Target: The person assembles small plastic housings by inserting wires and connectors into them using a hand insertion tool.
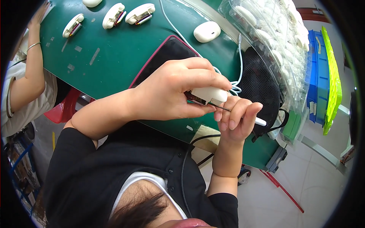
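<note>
My left hand (186, 85) grips a white rounded case (211, 94), like an earbud charging case, with dark inner parts showing at its opened side. In my right hand (237, 117) is a thin screwdriver-like tool (260, 121) with a dark shaft and a white end. Its tip meets the lower edge of the case; the exact contact point is hidden. Beneath my left hand lies a dark phone (167, 53) with a pink edge. Farther off, opened white cases (73, 26) stand in a row on the green table (125, 57).
A closed white case (207, 31) lies beyond the phone. At the right are a black mesh pouch (258, 76), a white cable (240, 57) and stacked clear trays (273, 41) of white cases, with blue bins (317, 76) beyond. Another person's arm (32, 72) is at the left.
</note>
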The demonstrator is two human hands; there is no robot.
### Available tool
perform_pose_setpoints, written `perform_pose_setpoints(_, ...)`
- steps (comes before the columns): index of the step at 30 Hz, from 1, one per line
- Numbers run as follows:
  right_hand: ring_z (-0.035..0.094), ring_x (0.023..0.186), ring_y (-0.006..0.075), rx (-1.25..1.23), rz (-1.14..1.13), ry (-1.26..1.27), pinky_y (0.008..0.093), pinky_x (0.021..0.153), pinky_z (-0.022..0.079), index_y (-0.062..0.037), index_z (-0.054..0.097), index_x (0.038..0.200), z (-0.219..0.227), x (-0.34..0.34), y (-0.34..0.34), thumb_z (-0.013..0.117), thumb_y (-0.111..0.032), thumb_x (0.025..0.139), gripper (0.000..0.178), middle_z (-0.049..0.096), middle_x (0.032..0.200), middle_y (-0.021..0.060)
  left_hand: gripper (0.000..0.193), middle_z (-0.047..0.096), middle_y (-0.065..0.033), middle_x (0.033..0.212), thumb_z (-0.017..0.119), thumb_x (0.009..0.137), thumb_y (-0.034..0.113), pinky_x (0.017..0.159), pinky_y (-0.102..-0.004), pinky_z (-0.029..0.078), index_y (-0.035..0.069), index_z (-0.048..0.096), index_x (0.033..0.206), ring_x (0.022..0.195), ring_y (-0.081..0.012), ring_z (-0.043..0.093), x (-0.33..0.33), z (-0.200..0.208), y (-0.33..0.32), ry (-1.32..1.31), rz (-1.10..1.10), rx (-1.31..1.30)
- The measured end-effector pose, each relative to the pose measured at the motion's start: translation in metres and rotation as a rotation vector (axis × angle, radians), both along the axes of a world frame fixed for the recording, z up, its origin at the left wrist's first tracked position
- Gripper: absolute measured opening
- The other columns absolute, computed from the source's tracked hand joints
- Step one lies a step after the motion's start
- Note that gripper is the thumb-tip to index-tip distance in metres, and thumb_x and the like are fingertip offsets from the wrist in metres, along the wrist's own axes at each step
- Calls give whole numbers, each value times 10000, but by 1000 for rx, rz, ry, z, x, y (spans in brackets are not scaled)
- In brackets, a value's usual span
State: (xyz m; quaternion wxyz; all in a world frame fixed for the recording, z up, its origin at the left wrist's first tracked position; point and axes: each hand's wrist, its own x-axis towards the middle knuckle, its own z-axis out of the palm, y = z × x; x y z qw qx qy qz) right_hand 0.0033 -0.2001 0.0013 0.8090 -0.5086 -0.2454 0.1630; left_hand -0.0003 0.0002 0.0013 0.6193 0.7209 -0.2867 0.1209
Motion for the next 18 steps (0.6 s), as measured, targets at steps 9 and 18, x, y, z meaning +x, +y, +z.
perform_pose_setpoints(9, 541, 508, 156, 34, 25, 8, 286, 621, 481, -116, 488, 568, -1, 1, 1, 175, -502, 1017, 671, 518, 517, 39, 451, 641, -94, 900, 803, 631, 18, 706, -307, 523, 42, 676, 1063, 823, -219, 641, 0, -2, 0, 39, -27, -9)
perform_pose_setpoints(18, 519, 515, 146, 29, 32, -6, 272, 619, 467, -115, 495, 588, 2, 0, 3, 181, -505, 1017, 659, 505, 512, 26, 457, 651, -102, 911, 802, 634, 24, 714, -301, 517, 38, 672, 1072, 816, -225, 641, 0, -2, 1, 57, -33, -34)
